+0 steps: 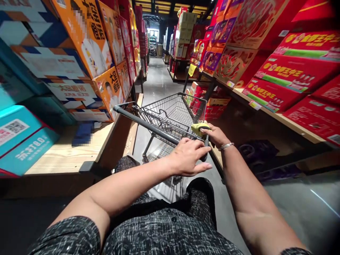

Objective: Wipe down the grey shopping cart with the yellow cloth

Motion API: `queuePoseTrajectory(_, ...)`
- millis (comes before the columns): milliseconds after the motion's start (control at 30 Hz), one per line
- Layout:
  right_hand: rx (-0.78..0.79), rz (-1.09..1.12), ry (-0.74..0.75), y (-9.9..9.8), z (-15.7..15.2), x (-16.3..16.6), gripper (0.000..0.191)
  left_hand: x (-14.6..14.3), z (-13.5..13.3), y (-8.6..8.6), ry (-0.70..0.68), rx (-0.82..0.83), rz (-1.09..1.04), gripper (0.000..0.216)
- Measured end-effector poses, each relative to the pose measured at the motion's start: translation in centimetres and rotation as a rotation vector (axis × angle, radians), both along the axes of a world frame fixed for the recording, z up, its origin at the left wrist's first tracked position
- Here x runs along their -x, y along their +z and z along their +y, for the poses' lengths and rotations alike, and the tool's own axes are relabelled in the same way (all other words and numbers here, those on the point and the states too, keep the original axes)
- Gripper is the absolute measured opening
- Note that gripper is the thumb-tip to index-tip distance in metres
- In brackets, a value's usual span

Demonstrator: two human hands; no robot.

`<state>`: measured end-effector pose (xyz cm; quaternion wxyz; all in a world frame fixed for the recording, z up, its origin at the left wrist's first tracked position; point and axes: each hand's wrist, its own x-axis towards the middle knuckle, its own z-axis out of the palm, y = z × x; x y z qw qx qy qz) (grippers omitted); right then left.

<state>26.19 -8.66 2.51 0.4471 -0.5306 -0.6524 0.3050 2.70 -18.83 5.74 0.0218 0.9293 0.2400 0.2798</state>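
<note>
A wire shopping cart [162,117] stands at an angle in the aisle just in front of me, its basket bare. My left hand [188,157] lies over the right end of the dark cart handle [148,125], fingers stretched out and thumb apart. Beyond it, at the basket's right corner, my right hand [216,134] pinches a yellow-green cloth [199,127] with a dark edge. The cloth rests against the cart's side frame. A bracelet sits on my right wrist.
Orange boxes [108,86] and a turquoise box [23,138] stand on a wooden shelf at left, beside a dark blue item [83,134]. Red boxes [289,72] fill the right shelf [276,115]. A grey-floored aisle [156,72] runs ahead between them.
</note>
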Motion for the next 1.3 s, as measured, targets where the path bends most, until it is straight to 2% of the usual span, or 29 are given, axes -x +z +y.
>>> queuePoseTrajectory(67,0.101,0.109,0.037,-0.6,1.1,0.4,0.039,-0.4,0.2,-0.7,0.061,-0.024,0.038,0.075)
queuePoseTrajectory(167,0.123,0.158,0.043,-1.2,1.2,0.6,0.036,-0.1,0.8,-1.6,0.077,-0.058,0.027,0.083)
queuePoseTrajectory(333,0.129,0.218,-0.052,-2.4,0.5,1.4,0.038,1.7,1.9,-2.1,0.058,-0.047,-0.071,0.069)
queuePoseTrajectory(467,0.081,0.214,-0.095,-2.9,0.6,3.5,0.035,3.9,2.8,-2.0,0.086,0.004,-0.131,0.061)
queuePoseTrajectory(600,0.061,0.200,-0.108,-3.2,0.5,6.3,0.037,6.6,3.4,-1.7,0.126,0.050,-0.169,0.034)
queuePoseTrajectory(767,0.050,0.205,-0.107,-4.0,-0.1,9.8,0.046,10.7,4.1,-1.5,0.169,0.087,-0.168,0.037)
queuePoseTrajectory(933,-0.137,0.041,-0.014,-4.0,-0.9,12.5,0.045,15.4,5.0,-1.3,0.164,0.148,-0.191,0.036)
queuePoseTrajectory(1067,-0.311,-0.203,0.037,-3.9,-1.2,13.0,0.033,18.7,5.6,-1.1,0.189,0.186,-0.223,0.032)
queuePoseTrajectory(1167,-0.378,-0.462,-0.044,-4.5,-1.2,11.3,0.024,20.6,6.3,-1.0,0.257,0.217,-0.232,0.030)
queuePoseTrajectory(1300,-0.279,-0.745,-0.194,-5.4,-1.1,6.3,0.029,22.8,7.2,-0.3,0.377,0.229,-0.203,0.028)
